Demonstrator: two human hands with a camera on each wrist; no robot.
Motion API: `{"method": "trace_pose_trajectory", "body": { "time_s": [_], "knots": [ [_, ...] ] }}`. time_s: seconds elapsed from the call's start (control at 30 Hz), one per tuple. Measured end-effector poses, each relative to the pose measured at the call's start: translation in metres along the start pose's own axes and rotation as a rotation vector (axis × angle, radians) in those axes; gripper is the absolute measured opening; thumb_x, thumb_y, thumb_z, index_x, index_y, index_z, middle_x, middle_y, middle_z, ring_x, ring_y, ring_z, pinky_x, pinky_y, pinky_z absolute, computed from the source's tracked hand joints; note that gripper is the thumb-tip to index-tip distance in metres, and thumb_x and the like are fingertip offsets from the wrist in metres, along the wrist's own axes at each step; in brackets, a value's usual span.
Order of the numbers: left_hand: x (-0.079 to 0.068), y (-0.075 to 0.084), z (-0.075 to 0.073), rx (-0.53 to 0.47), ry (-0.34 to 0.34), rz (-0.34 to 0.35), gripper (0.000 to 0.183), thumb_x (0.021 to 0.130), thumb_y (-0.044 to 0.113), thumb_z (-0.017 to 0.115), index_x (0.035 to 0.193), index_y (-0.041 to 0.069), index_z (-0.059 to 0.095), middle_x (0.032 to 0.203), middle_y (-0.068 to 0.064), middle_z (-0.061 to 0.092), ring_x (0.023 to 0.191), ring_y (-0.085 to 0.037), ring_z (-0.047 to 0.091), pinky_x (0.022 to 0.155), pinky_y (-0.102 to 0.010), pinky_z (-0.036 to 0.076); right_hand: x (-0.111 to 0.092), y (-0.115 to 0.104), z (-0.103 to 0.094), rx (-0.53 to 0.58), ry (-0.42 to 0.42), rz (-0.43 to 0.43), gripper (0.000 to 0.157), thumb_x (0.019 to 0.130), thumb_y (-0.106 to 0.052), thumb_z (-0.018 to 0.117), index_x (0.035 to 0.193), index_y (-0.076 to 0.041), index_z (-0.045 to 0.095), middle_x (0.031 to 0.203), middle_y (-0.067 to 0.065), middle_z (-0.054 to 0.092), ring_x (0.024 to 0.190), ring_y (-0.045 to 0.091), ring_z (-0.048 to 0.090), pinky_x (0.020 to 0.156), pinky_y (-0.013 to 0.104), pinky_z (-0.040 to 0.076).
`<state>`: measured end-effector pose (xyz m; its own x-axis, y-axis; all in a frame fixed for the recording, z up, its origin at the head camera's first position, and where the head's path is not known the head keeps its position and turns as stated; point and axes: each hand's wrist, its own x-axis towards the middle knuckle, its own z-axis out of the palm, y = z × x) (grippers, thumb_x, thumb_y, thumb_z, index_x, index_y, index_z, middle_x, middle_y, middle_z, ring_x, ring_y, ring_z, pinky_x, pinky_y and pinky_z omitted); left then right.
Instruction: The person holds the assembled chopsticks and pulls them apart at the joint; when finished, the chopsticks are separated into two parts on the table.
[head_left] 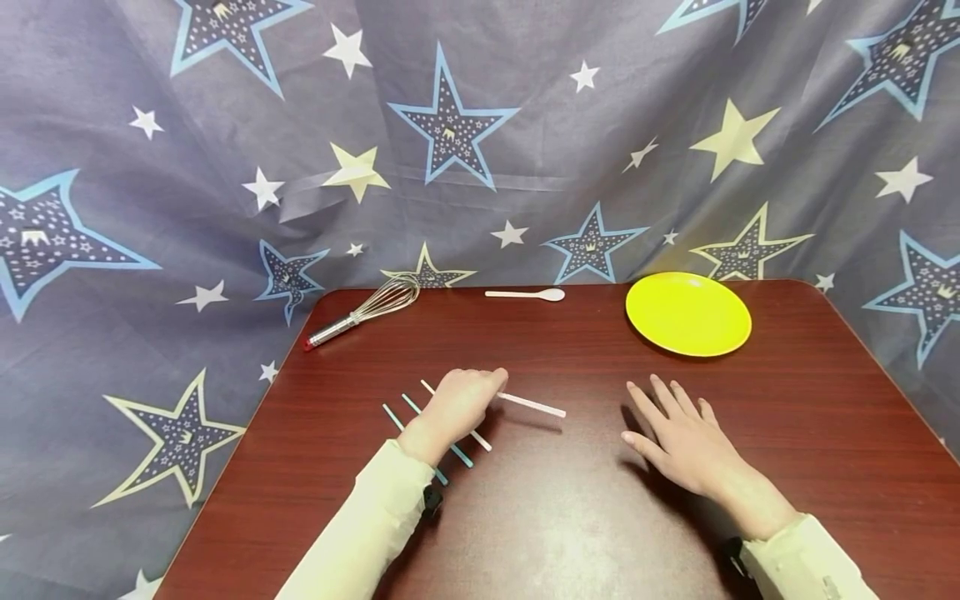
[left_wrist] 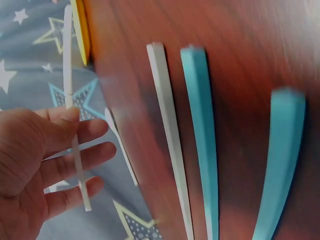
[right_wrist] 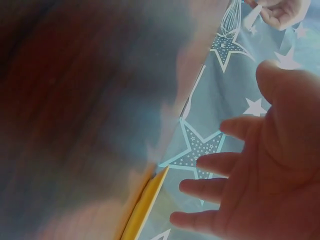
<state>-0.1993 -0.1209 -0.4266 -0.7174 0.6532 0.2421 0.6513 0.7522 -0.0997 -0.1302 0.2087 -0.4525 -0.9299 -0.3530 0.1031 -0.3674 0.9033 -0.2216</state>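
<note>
My left hand (head_left: 456,408) pinches a white chopstick (head_left: 534,406) between thumb and fingers. In the left wrist view, this chopstick (left_wrist: 68,55) crosses in front of the other fingers. Under the left hand and wrist, a second white chopstick (left_wrist: 169,135) and two blue chopsticks, one nearer the white one (left_wrist: 201,125) and one farther off (left_wrist: 284,155), lie roughly side by side on the table. The hand and forearm hide their middles in the head view. My right hand (head_left: 690,450) hovers palm down over the table's right half, fingers spread, holding nothing.
A whisk (head_left: 363,312) with a red-tipped handle lies at the table's back left. Along the back edge is a white spoon (head_left: 525,294). A yellow plate (head_left: 688,315) sits at the back right. Star-patterned cloth (head_left: 480,217) hangs behind the reddish-brown table (head_left: 585,517).
</note>
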Motion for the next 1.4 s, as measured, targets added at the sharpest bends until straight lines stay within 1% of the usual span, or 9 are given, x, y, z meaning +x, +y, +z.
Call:
{"method": "trace_pose_trajectory", "body": {
  "time_s": [0.1,0.23,0.33,0.53,0.73,0.9,1.07,1.23,1.4],
  "knots": [
    [0.001,0.009,0.0,-0.028,0.022,-0.011,0.026,0.08,-0.007,0.062,0.082,0.015,0.048,0.062,0.003,0.053,0.059,-0.02,0.061,0.051,-0.035,0.047,0.002,-0.002,-0.002,0.006,0.02,-0.016,0.07,0.097,-0.052,0.049,0.153,-0.014,0.03,0.151,0.027,0.029,0.134,0.052,0.03,0.098,0.072,0.025],
    [0.002,0.022,-0.002,-0.071,0.025,-0.017,0.028,0.077,-0.008,0.061,0.084,0.016,0.049,0.064,0.004,0.054,0.061,-0.019,0.062,0.05,-0.035,0.048,0.004,-0.005,-0.003,0.033,0.05,-0.042,0.069,0.098,-0.048,0.049,0.155,-0.015,0.026,0.153,0.025,0.03,0.135,0.049,0.033,0.102,0.069,0.024],
    [0.004,0.031,-0.002,-0.115,0.024,-0.02,0.028,0.076,-0.007,0.062,0.084,0.017,0.05,0.067,0.005,0.055,0.061,-0.018,0.061,0.051,-0.035,0.047,0.008,-0.008,-0.002,0.062,0.09,-0.089,0.071,0.097,-0.045,0.053,0.155,-0.014,0.025,0.152,0.024,0.031,0.134,0.047,0.035,0.103,0.066,0.026],
    [0.005,0.047,0.005,-0.213,0.055,-0.029,0.013,0.089,0.009,0.064,0.089,0.018,0.055,0.073,0.006,0.061,0.064,-0.017,0.063,0.054,-0.035,0.048,0.015,-0.014,-0.004,0.093,0.213,-0.224,0.074,0.091,-0.035,0.067,0.148,0.0,0.036,0.149,0.025,0.037,0.133,0.041,0.041,0.102,0.057,0.036],
    [0.007,0.058,0.013,-0.352,0.072,-0.065,0.006,0.093,0.023,0.065,0.095,0.019,0.06,0.084,0.008,0.068,0.074,-0.014,0.067,0.06,-0.035,0.051,0.021,-0.02,-0.002,0.145,0.238,-0.26,0.07,0.087,-0.029,0.073,0.143,0.001,0.044,0.143,0.021,0.047,0.128,0.035,0.048,0.1,0.053,0.04],
    [0.01,0.065,0.016,-0.474,0.054,-0.103,0.006,0.093,0.024,0.066,0.097,0.02,0.063,0.085,0.009,0.068,0.072,-0.007,0.063,0.061,-0.033,0.049,0.024,-0.026,0.001,0.161,0.255,-0.28,0.056,0.084,-0.024,0.076,0.132,-0.003,0.058,0.124,0.014,0.064,0.109,0.029,0.063,0.09,0.047,0.049],
    [0.013,0.07,0.018,-0.524,0.047,-0.108,0.006,0.093,0.024,0.066,0.098,0.02,0.064,0.085,0.009,0.067,0.071,-0.004,0.059,0.062,-0.029,0.048,0.026,-0.032,0.002,0.147,0.274,-0.303,0.04,0.082,-0.021,0.078,0.118,-0.005,0.067,0.099,0.006,0.071,0.084,0.02,0.068,0.073,0.041,0.053],
    [0.016,0.073,0.02,-0.544,0.024,-0.092,0.007,0.094,0.027,0.064,0.097,0.021,0.063,0.085,0.011,0.066,0.073,-0.003,0.058,0.064,-0.026,0.047,0.028,-0.035,0.006,0.13,0.292,-0.332,0.025,0.081,-0.018,0.079,0.104,-0.013,0.07,0.078,-0.008,0.061,0.066,0.008,0.056,0.061,0.032,0.049],
    [0.019,0.076,0.021,-0.519,0.017,-0.046,0.008,0.095,0.029,0.062,0.098,0.022,0.064,0.087,0.011,0.065,0.074,-0.002,0.058,0.066,-0.025,0.048,0.029,-0.037,0.009,0.095,0.309,-0.349,0.015,0.081,-0.02,0.079,0.091,-0.02,0.067,0.07,-0.014,0.045,0.057,0.003,0.044,0.054,0.027,0.042]
  ]
}}
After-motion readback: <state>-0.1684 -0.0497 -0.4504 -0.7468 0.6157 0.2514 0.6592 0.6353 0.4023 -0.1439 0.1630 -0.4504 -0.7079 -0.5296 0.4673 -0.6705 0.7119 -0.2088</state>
